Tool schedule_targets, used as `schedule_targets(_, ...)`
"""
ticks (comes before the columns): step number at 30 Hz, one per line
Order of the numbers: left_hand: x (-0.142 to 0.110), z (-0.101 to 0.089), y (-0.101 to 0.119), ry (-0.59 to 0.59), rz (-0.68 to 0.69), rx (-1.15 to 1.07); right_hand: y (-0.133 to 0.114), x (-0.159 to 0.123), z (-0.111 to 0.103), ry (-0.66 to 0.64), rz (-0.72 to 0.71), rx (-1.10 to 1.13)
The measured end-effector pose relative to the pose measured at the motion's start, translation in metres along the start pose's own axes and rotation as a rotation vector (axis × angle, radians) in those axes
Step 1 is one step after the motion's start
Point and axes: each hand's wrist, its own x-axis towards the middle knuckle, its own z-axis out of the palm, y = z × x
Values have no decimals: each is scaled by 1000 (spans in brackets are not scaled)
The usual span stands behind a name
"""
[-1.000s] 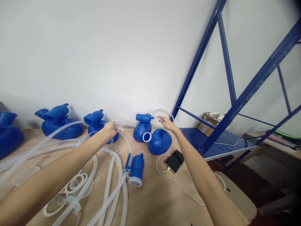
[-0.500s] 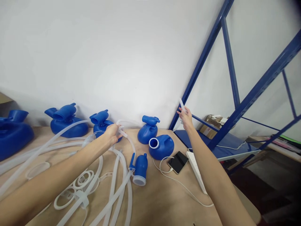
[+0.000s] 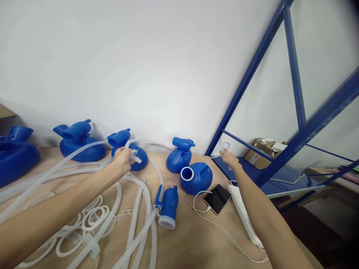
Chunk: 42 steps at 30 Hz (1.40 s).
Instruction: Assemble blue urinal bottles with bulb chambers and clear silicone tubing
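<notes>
My left hand (image 3: 123,160), at the centre left, is closed round a translucent plastic tube (image 3: 136,158) whose cut end points right. Behind that hand sits a blue urinal bottle (image 3: 140,155) with a blue spout piece (image 3: 120,138). My right hand (image 3: 230,158) reaches out to the blue rack and pinches a whitish translucent tube end (image 3: 225,145); much of it is hidden by the fingers. Between my hands stand one blue bottle with a spout piece on top (image 3: 178,158) and another on its side with a white-rimmed mouth (image 3: 198,178). A detached blue spout (image 3: 169,205) lies nearer me.
Several long tubes (image 3: 137,220) and white rings (image 3: 95,218) cover the table's left part. More blue bottles (image 3: 19,155) stand at far left. A phone (image 3: 217,199) on a cable lies beside a power strip (image 3: 245,216). A blue metal rack (image 3: 246,78) rises right, with a cardboard box (image 3: 259,157).
My right hand has moved lower and slightly right with its tube end. My left hand has shifted left and down, still holding the tube. The view has turned a little.
</notes>
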Motion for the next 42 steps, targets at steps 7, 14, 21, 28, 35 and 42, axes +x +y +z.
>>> schedule_targets(7, -10, -28, 19, 95, 134, 49, -47, 18, 16, -89, -355, -15)
schedule_targets(14, -18, -54, 16, 55, 123, 103, -92, 36, 10, 53, -488, 269)
schedule_targets(21, -30, -62, 24, -62, 130, 69, -86, 31, -61, 409, -508, 757)
schedule_targets(28, -64, -62, 29, -229, 114, 93, -58, -5, -180, 853, -787, 1474)
schedule_targets(35, -79, -71, 54, -279, 216, 134, -50, -96, -230, 813, -1042, 1310)
schedule_targets(42, -80, -76, 45, -254, 245, 212, -85, -124, -179, 497, -972, 1208)
